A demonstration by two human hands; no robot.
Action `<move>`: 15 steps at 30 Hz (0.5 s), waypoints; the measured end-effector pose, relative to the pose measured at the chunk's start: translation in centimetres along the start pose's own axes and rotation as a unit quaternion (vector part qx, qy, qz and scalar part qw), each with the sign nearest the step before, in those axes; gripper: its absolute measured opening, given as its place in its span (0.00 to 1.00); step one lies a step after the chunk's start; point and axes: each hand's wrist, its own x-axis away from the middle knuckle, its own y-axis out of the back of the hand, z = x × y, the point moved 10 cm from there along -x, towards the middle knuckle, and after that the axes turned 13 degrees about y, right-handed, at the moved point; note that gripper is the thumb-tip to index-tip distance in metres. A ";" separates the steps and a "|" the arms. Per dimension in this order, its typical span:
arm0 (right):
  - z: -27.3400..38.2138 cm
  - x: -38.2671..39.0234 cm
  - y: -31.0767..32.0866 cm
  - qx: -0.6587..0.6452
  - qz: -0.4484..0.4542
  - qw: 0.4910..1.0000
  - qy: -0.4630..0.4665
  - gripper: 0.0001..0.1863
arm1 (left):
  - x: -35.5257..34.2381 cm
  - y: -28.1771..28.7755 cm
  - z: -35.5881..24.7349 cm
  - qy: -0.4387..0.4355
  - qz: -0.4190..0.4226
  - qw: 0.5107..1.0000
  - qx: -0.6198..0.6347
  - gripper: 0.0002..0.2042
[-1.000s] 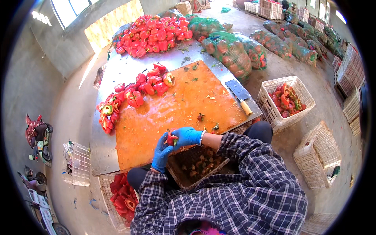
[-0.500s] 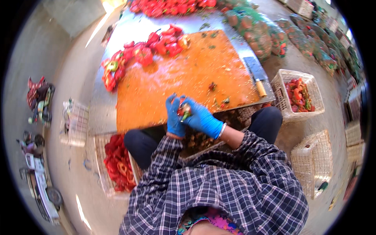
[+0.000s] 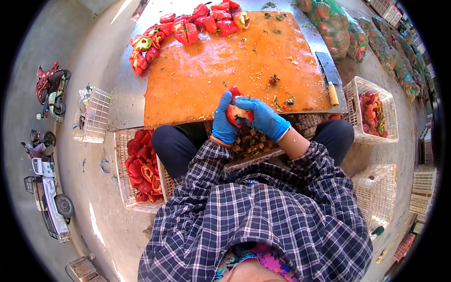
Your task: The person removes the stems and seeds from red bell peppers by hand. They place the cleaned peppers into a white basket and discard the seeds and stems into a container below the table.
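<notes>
A red bell pepper [image 3: 233, 114], opened so that its pale inside shows, is held between my two blue-gloved hands just past the near edge of the orange board [image 3: 202, 84]. Fingers of my left hand [image 3: 222, 124] wrap round its left side. My right hand [image 3: 267, 118] grips the same pepper from the right, its fingers against the pale core. Below them, a container of pepper scraps [image 3: 252, 143] sits between my knees, partly hidden by the hands. Cut red peppers [image 3: 186, 34] lie heaped along the board's far left edge.
A cleaver [image 3: 329, 70] with a wooden handle lies at the board's right. Crates of red peppers stand left [image 3: 121, 171] and right [image 3: 392, 110]. Another wicker crate [image 3: 383, 188] is at lower right. Filled mesh sacks [image 3: 331, 30] line the far right. Seeds and stem bits [image 3: 274, 80] dot the board.
My view has shifted, so the table sits higher in the picture. Both hands still hold a pepper together; more of its red flesh and pale inside now shows.
</notes>
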 end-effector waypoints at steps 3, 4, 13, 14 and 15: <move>-0.5 -0.3 0.0 0.035 0.024 0.999 -0.005 0.16 | 0.5 -0.3 -0.5 0.013 0.021 0.999 0.021 0.25; -0.6 -0.3 0.1 0.057 0.034 0.998 -0.009 0.17 | 0.2 -0.4 -0.4 0.018 0.050 0.999 0.008 0.25; 4.9 0.8 1.4 0.368 -0.044 0.904 0.214 0.02 | 0.3 -0.3 -2.3 -0.043 0.050 0.995 0.076 0.36; 5.4 1.0 2.4 0.296 -0.072 0.938 0.166 0.03 | 0.4 -0.5 -2.7 -0.039 0.060 0.994 0.085 0.37; 5.8 1.4 3.7 0.218 -0.111 0.962 0.120 0.05 | 0.5 -0.5 -3.0 -0.032 0.068 0.993 0.092 0.38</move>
